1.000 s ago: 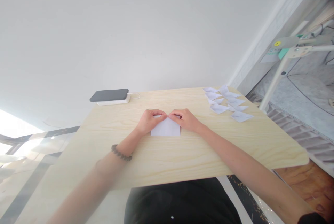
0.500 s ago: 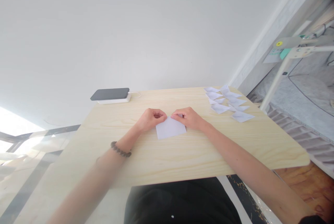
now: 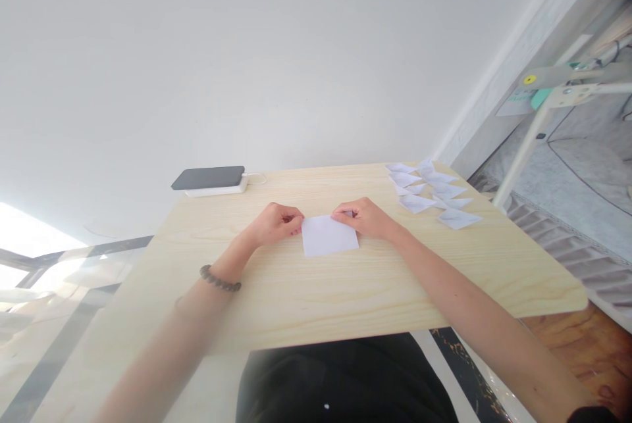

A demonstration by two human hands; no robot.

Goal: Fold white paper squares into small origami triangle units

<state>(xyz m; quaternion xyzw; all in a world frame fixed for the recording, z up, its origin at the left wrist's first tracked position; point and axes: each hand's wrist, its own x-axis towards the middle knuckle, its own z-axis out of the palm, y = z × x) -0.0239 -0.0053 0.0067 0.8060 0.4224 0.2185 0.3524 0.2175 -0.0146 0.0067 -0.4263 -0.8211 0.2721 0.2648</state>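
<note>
A small white rectangle of paper (image 3: 329, 239) lies near the middle of the wooden table. My left hand (image 3: 273, 223) is closed, thumb and forefinger pinched at the paper's far left corner. With its thumb on top, my right hand (image 3: 367, 218) grips the far edge toward the right corner. Part of the paper's right side is hidden under those fingers. Whether the sheet is folded double cannot be made out.
Several folded white paper pieces (image 3: 459, 218) stand in two rows at the table's (image 3: 296, 304) back right. A dark phone (image 3: 210, 177) rests on a white block with a cable at the back left. Behind is a white wall (image 3: 296, 68).
My left hand has slid left along the far edge to the corner. My right hand and the paper have shifted slightly right and away from me.
</note>
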